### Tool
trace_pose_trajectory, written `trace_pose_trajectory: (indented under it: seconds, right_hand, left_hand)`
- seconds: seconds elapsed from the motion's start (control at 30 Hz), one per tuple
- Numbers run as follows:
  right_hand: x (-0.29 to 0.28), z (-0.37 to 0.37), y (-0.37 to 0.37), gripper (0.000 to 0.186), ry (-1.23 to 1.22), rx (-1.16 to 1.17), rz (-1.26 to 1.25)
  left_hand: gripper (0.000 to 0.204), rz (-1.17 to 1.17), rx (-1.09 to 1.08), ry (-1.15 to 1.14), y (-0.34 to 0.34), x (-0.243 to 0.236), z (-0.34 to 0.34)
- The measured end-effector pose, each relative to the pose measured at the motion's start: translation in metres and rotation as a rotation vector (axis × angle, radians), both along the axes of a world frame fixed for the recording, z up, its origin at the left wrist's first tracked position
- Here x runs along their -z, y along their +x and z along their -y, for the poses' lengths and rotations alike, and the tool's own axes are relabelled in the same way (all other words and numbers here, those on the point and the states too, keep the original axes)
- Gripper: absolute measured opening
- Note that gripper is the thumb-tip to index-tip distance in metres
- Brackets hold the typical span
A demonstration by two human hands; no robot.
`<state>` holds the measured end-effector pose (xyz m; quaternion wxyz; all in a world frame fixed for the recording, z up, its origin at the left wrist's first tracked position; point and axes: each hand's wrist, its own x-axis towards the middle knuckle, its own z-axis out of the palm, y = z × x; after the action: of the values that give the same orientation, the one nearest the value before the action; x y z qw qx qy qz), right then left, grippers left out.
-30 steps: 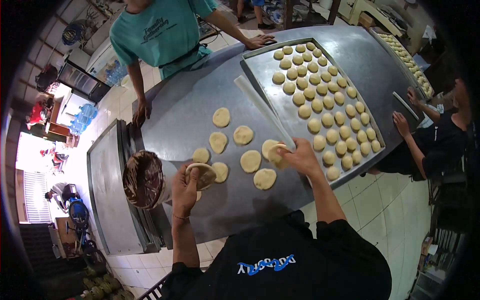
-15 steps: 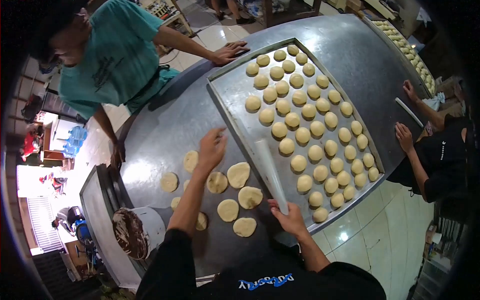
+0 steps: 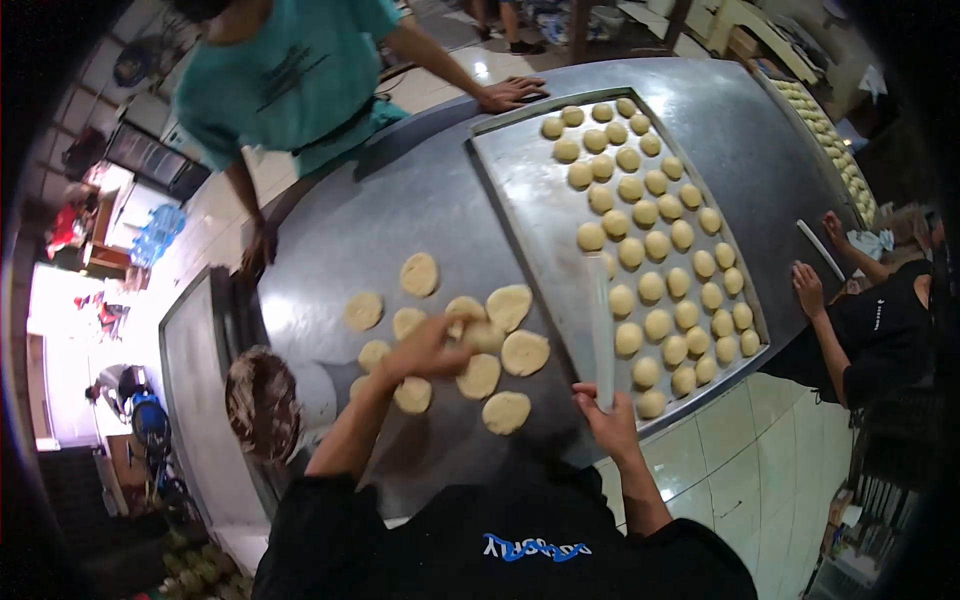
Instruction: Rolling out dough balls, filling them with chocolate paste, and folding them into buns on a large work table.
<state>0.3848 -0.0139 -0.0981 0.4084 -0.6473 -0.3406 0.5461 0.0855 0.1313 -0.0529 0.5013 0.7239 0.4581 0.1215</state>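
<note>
My left hand (image 3: 436, 348) reaches over flattened dough rounds (image 3: 524, 352) on the steel table, blurred, with pale dough at its fingertips; whether it grips that dough is unclear. My right hand (image 3: 605, 410) holds the lower end of a long pale rolling pin (image 3: 601, 330), which points away from me over the left part of a metal tray (image 3: 515, 185) of dough balls (image 3: 656, 323). Several rounds lie separately left of this tray. A white bucket (image 3: 315, 400) with brown paste smeared inside stands at the table's left edge.
A co-worker in teal (image 3: 290, 90) leans at the far left edge with hands on the table (image 3: 380, 210). Another in dark clothing (image 3: 880, 330) has hands beside a second pin (image 3: 820, 250) at the right. A further dough tray (image 3: 820, 140) sits beyond; stacked empty trays (image 3: 205, 390) stand left.
A second ago both my hands held flattened dough. My left hand went forward, then back down over the rounds. My right hand no longer shows dough, just the pin. The view has shifted.
</note>
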Motion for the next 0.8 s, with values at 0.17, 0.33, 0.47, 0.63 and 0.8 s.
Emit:
trace_pose_trajectory:
  seconds: [0.17, 0.33, 0.47, 0.63, 0.8]
  right_hand:
    - [-0.005, 0.031, -0.078, 0.021, -0.034, -0.614, 0.041]
    - [0.023, 0.066, -0.145, 0.032, 0.029, -0.712, 0.457]
    - [0.047, 0.078, -0.230, 0.035, 0.109, -0.563, 0.500]
    - [0.022, 0.116, -0.215, 0.032, -0.300, -0.378, -0.121]
    - [0.052, 0.138, -0.164, 0.036, 0.055, -0.544, 0.643]
  left_hand:
    - [0.060, -0.315, -0.012, 0.141, -0.108, 0.067, 0.232]
    - [0.063, -0.408, -0.647, 0.132, -0.103, 0.100, 0.303]
    - [0.049, -0.401, -0.798, 0.345, -0.075, 0.129, 0.294]
    - [0.044, 0.179, -0.786, 0.008, -0.137, 0.133, 0.333]
    - [0.039, -0.523, -0.777, 0.315, -0.161, 0.130, 0.362]
